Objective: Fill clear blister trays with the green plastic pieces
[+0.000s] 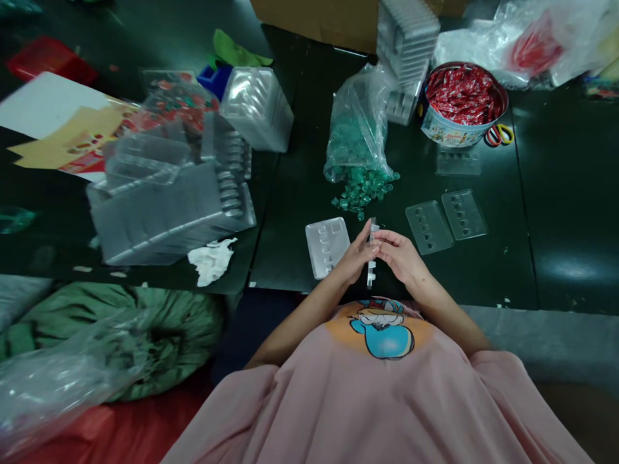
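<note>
A clear plastic blister tray stands on edge between my hands, in front of my chest. My left hand grips it from the left, fingers wrapped along its side. From the right, my right hand pinches the same tray with bent fingers. Left of my hands a second blister tray lies flat on the dark table. Two more blister trays lie side by side to the right. Beyond my hands, small green translucent pieces spill from a clear plastic bag.
A round tin of red wrapped packets stands back right, scissors beside it. Stacked trays fill the left, with a crumpled white tissue near the edge. Another tray stack and a tall one stand farther back.
</note>
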A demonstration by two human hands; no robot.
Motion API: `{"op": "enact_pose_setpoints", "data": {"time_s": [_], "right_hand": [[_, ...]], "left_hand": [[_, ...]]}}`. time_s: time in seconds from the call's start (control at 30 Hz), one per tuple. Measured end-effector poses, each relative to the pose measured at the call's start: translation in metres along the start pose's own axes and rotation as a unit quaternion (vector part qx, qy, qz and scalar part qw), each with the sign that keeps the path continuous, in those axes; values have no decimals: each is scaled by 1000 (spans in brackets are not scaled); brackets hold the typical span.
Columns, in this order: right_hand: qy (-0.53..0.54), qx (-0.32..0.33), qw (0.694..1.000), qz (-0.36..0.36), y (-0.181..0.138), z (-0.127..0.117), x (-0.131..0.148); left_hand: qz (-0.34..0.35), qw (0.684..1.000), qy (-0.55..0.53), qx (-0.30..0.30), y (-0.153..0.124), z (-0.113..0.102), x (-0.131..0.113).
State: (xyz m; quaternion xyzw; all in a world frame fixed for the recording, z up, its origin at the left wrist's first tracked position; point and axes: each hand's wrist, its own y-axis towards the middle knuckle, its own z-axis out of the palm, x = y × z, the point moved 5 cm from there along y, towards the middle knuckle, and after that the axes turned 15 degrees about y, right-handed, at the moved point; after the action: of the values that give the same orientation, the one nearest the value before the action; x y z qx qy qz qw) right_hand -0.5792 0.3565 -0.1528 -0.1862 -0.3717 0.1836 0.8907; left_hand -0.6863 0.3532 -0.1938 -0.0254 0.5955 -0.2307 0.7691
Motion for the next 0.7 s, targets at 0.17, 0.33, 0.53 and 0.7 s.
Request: {"op": "enact_pose_setpoints", "data": {"time_s": [0.17, 0.33, 0.53, 0.7], "right_hand": [[-1, 13, 1000, 15, 0, 0, 2], [-15, 27, 999, 11, 0, 0, 3], [-39, 7, 999, -38, -2, -1, 4], [-7, -44, 998, -46, -3, -26, 31]], "left_hand": [[5, 1000, -5, 1, 0, 1, -2], [9, 1000, 1, 13, 0, 2, -3], [7, 1000, 20, 7, -1, 4, -5], [-43, 998, 26, -42, -2, -12, -7]]}}
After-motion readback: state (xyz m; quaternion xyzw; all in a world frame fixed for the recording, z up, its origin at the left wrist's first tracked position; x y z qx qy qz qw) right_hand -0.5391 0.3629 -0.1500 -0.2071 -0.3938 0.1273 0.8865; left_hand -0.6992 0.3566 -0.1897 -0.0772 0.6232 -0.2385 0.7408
